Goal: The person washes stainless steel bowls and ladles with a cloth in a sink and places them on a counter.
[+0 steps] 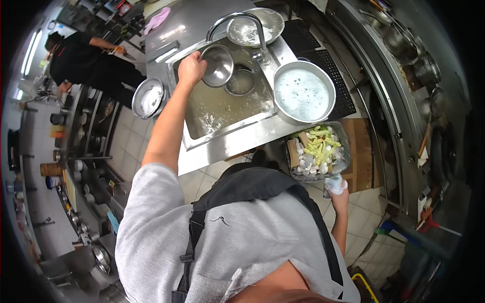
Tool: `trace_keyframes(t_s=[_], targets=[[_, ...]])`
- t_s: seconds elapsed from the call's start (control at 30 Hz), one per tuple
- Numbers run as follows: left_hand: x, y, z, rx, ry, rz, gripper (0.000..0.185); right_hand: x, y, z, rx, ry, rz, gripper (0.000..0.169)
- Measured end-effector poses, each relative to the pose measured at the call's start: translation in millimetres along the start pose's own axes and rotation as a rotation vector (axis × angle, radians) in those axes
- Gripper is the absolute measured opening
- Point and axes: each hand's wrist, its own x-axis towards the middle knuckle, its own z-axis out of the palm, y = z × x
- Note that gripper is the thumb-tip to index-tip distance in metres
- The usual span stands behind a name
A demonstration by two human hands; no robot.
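Observation:
My left hand grips the rim of a round stainless steel bowl, tilted over the sink. Murky water fills the sink, and a dark-rimmed round vessel sits in it beside the bowl. Down at my right side, my right hand is closed around a foamy sponge or cloth, just below the waste bin. A chrome faucet arches over the back of the sink. To the right of the sink stands a large metal pot of sudsy water.
A metal bowl rests behind the faucet, with another metal bowl left of the sink. The lined waste bin holds vegetable scraps and eggshells. A pink cloth lies on the steel counter. At left, a person in dark clothes holds a knife.

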Motion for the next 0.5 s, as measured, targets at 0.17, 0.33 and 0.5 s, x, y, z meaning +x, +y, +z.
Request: trace_keyframes(t_s=[0.17, 0.33, 0.5], targets=[[-30.3, -19.0, -11.1, -0.252, 0.044, -0.131, 0.020, 19.1, -112.0, 67.2, -0.252, -0.367, -0.288, 0.063], [-69.6, -24.2, -13.0, -0.716, 0.021, -0.151, 0.016, 45.6, -249.6, 178.6, -0.269, -0.359, -0.751, 0.055], [-102.3, -17.3, -6.5, -0.997, -0.049, -0.069, 0.017, 115.5, -344.5, 289.1, -0.694, -0.116, -1.143, 0.029]])
